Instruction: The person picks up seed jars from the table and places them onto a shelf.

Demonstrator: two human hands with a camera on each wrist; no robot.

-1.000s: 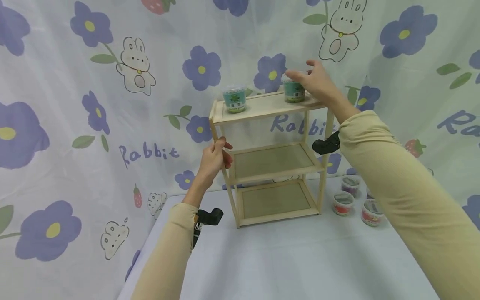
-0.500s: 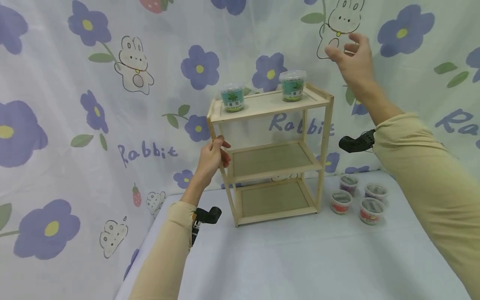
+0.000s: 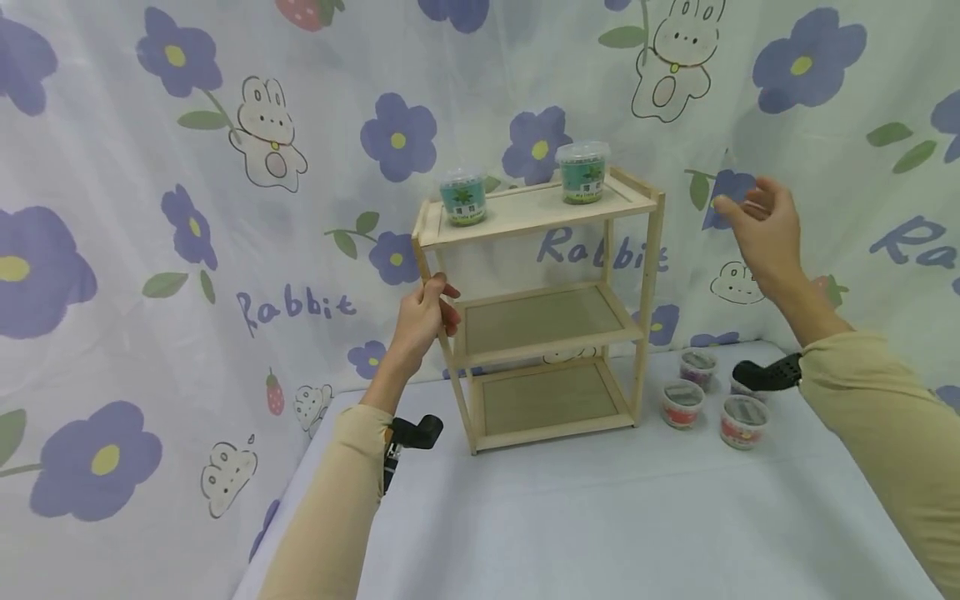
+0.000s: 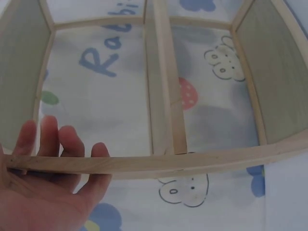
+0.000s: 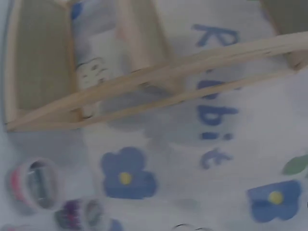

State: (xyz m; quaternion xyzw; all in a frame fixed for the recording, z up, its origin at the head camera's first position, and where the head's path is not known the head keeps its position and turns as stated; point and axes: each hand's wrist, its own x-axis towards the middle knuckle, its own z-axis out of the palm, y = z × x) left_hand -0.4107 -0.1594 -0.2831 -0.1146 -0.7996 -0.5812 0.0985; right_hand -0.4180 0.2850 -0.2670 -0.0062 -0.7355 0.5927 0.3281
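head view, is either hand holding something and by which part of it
The left hand holds the wooden rack by its front left upright, between the upper two levels. The right hand holds nothing.

The curtain (image 3: 315, 150) reads "Rabbit", teal tubs (image 3: 582, 175) seemingly "My little garden".

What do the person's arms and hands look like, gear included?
The left hand and right hand are ungloved. The left sleeve and right sleeve are long, pale yellow and wrinkled. A black device with a rounded end juts out at each wrist.
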